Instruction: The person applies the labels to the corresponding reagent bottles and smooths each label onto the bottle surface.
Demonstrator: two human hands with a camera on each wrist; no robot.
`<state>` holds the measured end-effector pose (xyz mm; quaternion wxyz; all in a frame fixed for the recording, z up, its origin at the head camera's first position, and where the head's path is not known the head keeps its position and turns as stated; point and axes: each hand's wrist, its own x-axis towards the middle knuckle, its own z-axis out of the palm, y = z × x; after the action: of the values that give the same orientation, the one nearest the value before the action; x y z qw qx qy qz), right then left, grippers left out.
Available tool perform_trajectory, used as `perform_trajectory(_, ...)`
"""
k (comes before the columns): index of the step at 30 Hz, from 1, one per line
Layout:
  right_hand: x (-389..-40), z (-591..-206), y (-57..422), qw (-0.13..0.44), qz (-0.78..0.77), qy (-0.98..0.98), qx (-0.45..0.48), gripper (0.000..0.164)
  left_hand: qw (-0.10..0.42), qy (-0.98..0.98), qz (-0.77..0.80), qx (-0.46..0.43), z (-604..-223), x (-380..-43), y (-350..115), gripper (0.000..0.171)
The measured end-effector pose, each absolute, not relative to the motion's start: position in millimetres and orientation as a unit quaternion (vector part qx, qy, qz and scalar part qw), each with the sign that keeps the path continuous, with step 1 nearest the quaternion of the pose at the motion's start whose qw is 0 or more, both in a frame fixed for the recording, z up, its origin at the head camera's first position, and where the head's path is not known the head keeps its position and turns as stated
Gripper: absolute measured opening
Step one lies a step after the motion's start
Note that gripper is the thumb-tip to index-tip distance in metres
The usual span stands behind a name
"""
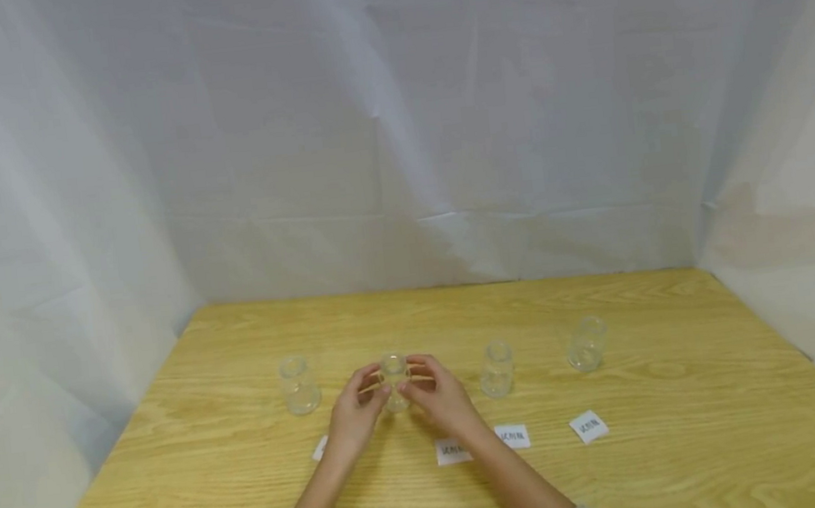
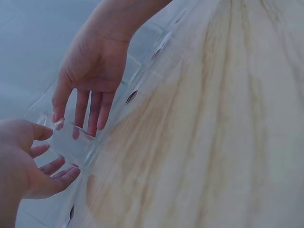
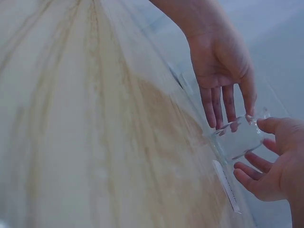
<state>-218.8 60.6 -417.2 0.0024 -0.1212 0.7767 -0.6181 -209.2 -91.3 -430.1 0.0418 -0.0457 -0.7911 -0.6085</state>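
Both hands hold one small clear glass bottle (image 1: 397, 398) upright at the middle of the wooden table. My left hand (image 1: 354, 419) grips its left side, thumb in front and fingers behind. On the opposite side my right hand (image 1: 445, 400) grips it the same way. In the left wrist view the bottle (image 2: 71, 145) shows between the thumbs and fingertips of the two hands. The right wrist view shows the bottle (image 3: 237, 137) with the right hand (image 3: 280, 164) at its near side. Whether its base touches the table is hard to tell.
More clear glass bottles stand in the row: one at left (image 1: 301, 390), one right of the hands (image 1: 497, 374), and another farther right (image 1: 587, 347). Nearer lie white cards with handwriting, such as one at right (image 1: 589, 427); the right forearm partly covers another card (image 1: 451, 451).
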Motion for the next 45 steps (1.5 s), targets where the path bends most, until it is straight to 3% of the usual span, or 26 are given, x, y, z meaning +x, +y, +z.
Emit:
perform_trajectory(12, -214, -393, 85, -0.041, -0.559, 0.813, -0.154, 0.038, 0.122, -0.784, -0.605, -0.069, -410, -211, -85, 0.040)
perform_trajectory(16, -208, -377, 107, -0.054, -0.572, 0.803, -0.157, 0.035, 0.156, -0.779, -0.600, -0.098, -392, -206, -75, 0.040)
perform_trajectory(23, -204, -358, 160, -0.095, -0.584, 0.793, -0.145, 0.035, 0.166, -0.761, -0.607, -0.158, -371, -203, -44, 0.038)
perform_trajectory(30, -199, -345, 219, -0.152, -0.552, 0.814, -0.096, 0.037, 0.134, -0.767, -0.595, -0.200, -364, -203, -2, 0.037)
perform_trajectory(38, -201, -361, 273, -0.215, -0.498, 0.840, -0.027, 0.037, 0.076, -0.769, -0.594, -0.223, -365, -195, 50, 0.037)
perform_trajectory(41, -204, -371, 286, -0.213, -0.486, 0.848, -0.013, 0.037, 0.058, -0.767, -0.599, -0.221, -368, -195, 69, 0.036)
perform_trajectory(45, -205, -383, 296, -0.168, -0.489, 0.856, 0.000, 0.042, 0.029, -0.753, -0.627, -0.198, -375, -198, 92, 0.034)
